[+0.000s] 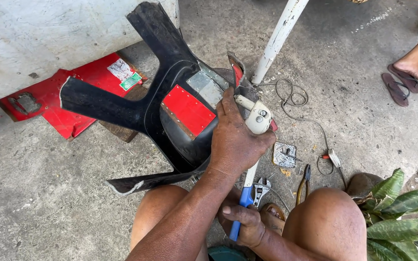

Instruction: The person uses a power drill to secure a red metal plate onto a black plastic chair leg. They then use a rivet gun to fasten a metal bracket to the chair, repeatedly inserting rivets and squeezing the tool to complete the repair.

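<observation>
Rough grey concrete floor [49, 193] lay under a black plastic panel [146, 101] and a rivet tool [253, 145].

Both hands worked the riveter: the left hand [235, 140] was closed over its white head, pressed against the panel's edge beside a red patch [188, 110] and a grey metal patch [205, 88]; the right hand [245, 224] was curled around the blue handle low between the person's knees. Beside the tool lay a small tray of rivets [284, 154], pliers [304, 182] and a looped grey wire [291, 99]. A white pole [279, 38] rose behind, a red sheet [73, 101] lay to the left, and another person's feet with sandals [405, 82] showed at the upper right. Green leaves [402, 217] filled the lower right corner.
</observation>
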